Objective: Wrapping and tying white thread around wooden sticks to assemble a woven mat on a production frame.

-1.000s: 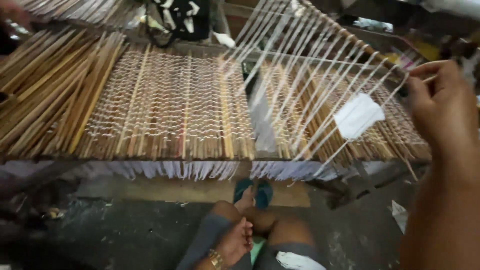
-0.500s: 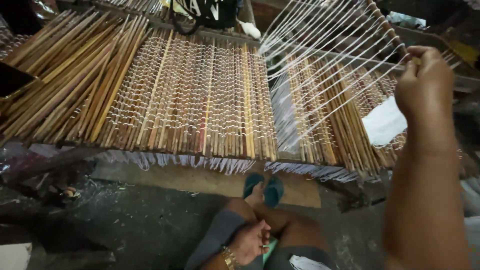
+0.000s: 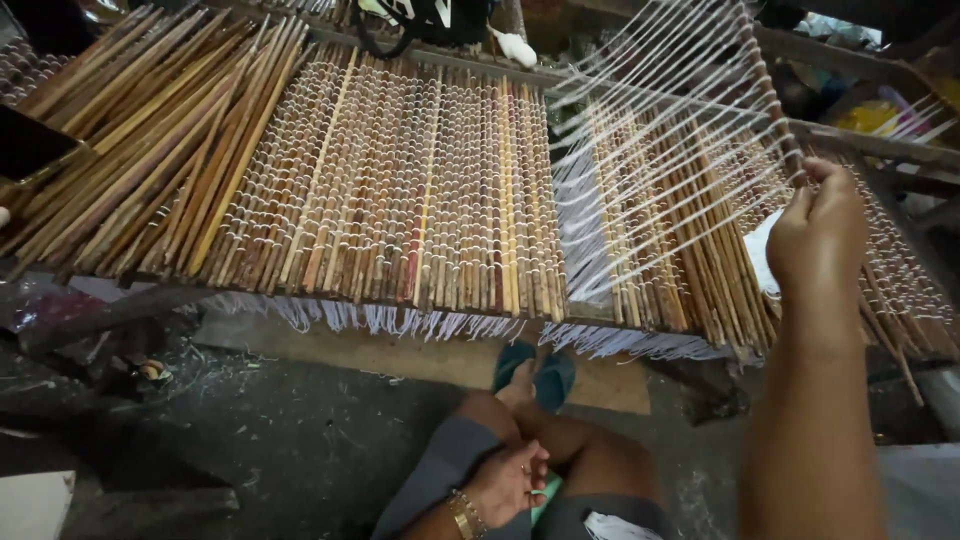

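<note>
The right hand [image 3: 820, 232] is up at the right side of the loom, fingers closed around a thin stick [image 3: 770, 95] that carries the raised white strings [image 3: 660, 150]; its fingertips are tucked out of sight. The left hand [image 3: 508, 483] rests down on the lap, fingers loosely curled, and it's hard to tell if it holds anything. A gold bracelet [image 3: 464, 514] sits on that wrist. The woven mat [image 3: 400, 190] is made of thin brown and yellowish bamboo slats laced with white cord, with a frayed fringe [image 3: 400, 322] along its near edge. Loose sticks [image 3: 130, 130] lie piled on the left. Teal sandals [image 3: 535, 372] peek out below on the dusty floor [image 3: 260, 430].
</note>
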